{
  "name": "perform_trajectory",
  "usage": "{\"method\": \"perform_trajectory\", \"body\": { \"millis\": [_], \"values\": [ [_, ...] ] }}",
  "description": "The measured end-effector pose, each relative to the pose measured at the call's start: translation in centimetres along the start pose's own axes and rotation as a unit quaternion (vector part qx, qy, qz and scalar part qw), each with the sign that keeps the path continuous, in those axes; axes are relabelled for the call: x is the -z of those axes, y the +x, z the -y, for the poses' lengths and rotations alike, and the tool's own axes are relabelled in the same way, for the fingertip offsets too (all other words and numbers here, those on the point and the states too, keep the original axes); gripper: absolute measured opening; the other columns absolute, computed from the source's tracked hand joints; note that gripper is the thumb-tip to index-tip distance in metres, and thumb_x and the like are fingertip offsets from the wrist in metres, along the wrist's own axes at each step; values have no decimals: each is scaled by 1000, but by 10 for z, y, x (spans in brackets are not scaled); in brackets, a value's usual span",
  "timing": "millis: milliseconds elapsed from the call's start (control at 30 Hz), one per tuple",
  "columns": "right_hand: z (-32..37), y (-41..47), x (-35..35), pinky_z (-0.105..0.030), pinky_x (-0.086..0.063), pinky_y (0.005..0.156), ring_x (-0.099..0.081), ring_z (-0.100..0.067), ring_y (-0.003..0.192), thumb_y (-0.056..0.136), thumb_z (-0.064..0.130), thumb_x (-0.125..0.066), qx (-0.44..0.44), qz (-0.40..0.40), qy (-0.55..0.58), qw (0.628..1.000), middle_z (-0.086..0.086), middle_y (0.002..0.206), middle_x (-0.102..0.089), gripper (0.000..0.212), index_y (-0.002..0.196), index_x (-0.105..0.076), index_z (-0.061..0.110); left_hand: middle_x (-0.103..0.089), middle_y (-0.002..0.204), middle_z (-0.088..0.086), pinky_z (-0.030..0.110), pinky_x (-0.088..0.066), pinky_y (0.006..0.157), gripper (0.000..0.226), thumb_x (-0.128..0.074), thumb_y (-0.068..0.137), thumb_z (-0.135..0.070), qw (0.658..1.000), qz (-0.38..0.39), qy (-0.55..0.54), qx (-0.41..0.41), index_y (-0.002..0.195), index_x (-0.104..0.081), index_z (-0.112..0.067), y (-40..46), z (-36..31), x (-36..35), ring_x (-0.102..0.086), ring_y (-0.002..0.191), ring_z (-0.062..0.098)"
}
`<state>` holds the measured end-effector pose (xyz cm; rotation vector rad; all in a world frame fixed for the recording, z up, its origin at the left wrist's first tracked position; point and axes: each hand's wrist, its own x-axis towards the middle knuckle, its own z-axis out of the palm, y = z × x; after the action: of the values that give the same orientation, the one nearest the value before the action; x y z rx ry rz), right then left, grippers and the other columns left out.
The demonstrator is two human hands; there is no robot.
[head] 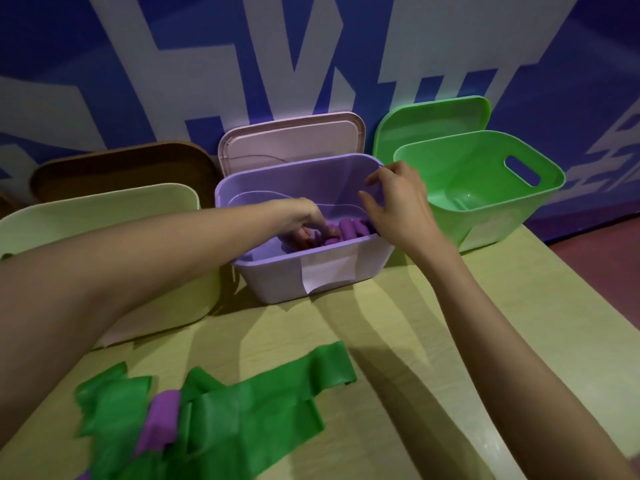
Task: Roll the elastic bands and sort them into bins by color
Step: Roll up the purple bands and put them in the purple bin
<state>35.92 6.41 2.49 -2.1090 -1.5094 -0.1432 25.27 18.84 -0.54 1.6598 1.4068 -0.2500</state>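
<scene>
Left hand [304,220] grips purple rolls [349,228] inside purple bin [311,271].

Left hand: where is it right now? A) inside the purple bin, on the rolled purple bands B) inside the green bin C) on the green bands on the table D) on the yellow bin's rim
A: the left hand reaches down into the purple bin, its fingers among the rolled purple bands; the green bands lie untouched on the table.
</scene>
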Motion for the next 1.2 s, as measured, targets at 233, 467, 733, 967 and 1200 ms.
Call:
{"method": "perform_trajectory", "body": {
  "millis": [233, 467, 733, 967, 1200],
  "values": [
    [43, -38, 23, -34, -35, 94, -45, -32, 112, 92, 19, -59, 27, -83, 83, 993, -18, 116, -51, 28, 115, -61, 4, -63, 90, 9, 30, -52, 67, 31, -55, 94, -40, 980, -15, -136, -147, 93, -54, -10, -62, 38, 48, -64, 73, 19],
    [115, -128, 29, -34, -35, 88, -51, -37, 105, 88, 12, -62, 96, -80, 145, 982, -21, 110, -56, 22, 109, -63, 3, -68, 77, 6, 27, -54, 62, 9, -57, 92, -15, 910, -132, -285, -269, 91, -62, -7, -191, 114, 53, -65, 61, 14],
    [180, -211, -1, -29, -42, 89, -56, -27, 110, 90, 18, -64, 204, 238, 121, 942, -15, 124, -55, 40, 127, -55, 4, -69, 81, 5, 21, -52, 60, 15, -57, 94, -15, 933, -179, -199, -241, 100, -64, -2, -260, 240, 17, -64, 66, 11],
    [205, -237, -17, -37, -40, 100, -51, -30, 117, 90, 16, -61, 249, 264, 92, 927, -15, 128, -53, 41, 129, -54, 7, -67, 79, 0, 27, -48, 69, 16, -65, 86, -4, 889, -352, -228, -184, 79, -65, -19, -253, 342, -27, -63, 80, 20],
    [218, -269, -25, -35, -38, 105, -47, -25, 123, 92, 16, -59, 314, 254, 103, 909, -9, 134, -50, 44, 135, -50, 8, -68, 101, 15, 37, -49, 76, 26, -62, 88, -27, 845, -533, -38, -20, 102, -65, -5, -267, 416, -38, -62, 96, 33]
  ]
}}
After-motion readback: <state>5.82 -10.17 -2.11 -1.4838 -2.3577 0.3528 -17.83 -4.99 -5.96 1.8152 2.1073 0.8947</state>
